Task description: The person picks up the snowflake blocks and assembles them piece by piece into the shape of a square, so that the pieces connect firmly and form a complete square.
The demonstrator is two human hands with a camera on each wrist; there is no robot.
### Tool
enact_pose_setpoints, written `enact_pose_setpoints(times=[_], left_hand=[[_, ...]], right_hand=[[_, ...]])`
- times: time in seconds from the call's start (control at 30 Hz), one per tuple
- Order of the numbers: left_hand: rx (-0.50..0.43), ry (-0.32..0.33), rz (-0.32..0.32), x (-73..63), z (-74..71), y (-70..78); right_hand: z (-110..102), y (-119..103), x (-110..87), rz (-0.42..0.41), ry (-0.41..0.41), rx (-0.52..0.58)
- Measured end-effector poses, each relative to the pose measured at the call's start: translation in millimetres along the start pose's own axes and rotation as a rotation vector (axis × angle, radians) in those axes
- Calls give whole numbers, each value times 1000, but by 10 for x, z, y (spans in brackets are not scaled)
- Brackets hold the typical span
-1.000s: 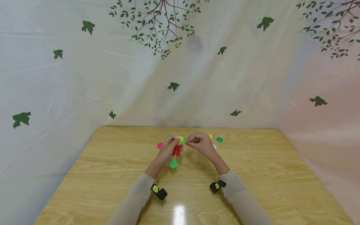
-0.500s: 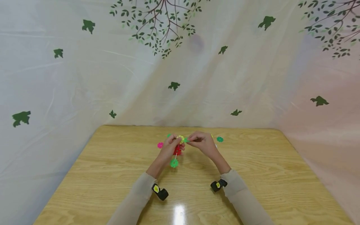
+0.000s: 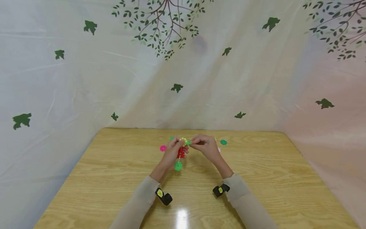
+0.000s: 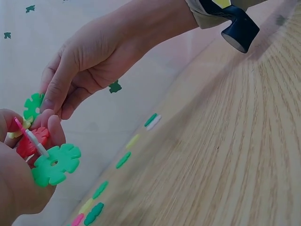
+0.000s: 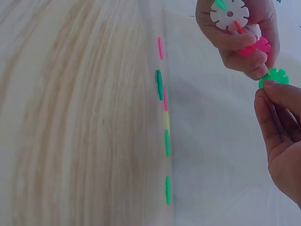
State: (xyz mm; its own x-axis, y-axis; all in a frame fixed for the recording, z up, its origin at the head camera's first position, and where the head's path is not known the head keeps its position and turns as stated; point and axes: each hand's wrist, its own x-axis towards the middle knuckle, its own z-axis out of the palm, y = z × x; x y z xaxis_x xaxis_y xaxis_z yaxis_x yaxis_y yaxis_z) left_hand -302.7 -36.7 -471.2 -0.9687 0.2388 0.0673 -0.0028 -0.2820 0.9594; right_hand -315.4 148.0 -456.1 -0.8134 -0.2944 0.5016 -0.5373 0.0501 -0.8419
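Note:
My left hand point(image 3: 170, 152) grips a joined cluster of notched plastic snowflake discs. In it are a yellow disc point(image 3: 183, 140), a red disc point(image 4: 34, 141), a white disc point(image 5: 228, 15) and a pink one point(image 5: 261, 45). A green disc point(image 4: 57, 165) sticks out at the cluster's near end. Between thumb and fingertips, my right hand point(image 3: 206, 147) pinches another green disc point(image 5: 274, 76) against the yellow disc's edge. Both hands are raised above the table; the left fingers hide part of the cluster.
Loose discs lie on the wooden table point(image 3: 114, 178) beyond my hands. A pink disc point(image 3: 163, 148) is on the left, a dark green disc point(image 3: 223, 142) on the right. A printed cloth point(image 3: 143, 95) hangs behind the far edge.
The near green disc on the cluster has shifted slightly to the right. Both hands keep nearly the same place and hold.

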Motion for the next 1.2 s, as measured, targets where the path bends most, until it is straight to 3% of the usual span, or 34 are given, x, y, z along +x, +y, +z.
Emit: enact_pose_setpoints(times=[0.2, 0.57, 0.9, 1.2], left_hand=[[8, 17, 2, -7, 15, -13], [73, 21, -30, 6, -21, -32], [202, -3, -97, 2, -48, -89], [238, -14, -125, 8, -80, -153]], right_hand=[[10, -14, -8, 18, -11, -2], [-47, 49, 2, 128, -50, -37], [-64, 92, 16, 223, -100, -107], [-67, 153, -8, 241, -144, -120]])
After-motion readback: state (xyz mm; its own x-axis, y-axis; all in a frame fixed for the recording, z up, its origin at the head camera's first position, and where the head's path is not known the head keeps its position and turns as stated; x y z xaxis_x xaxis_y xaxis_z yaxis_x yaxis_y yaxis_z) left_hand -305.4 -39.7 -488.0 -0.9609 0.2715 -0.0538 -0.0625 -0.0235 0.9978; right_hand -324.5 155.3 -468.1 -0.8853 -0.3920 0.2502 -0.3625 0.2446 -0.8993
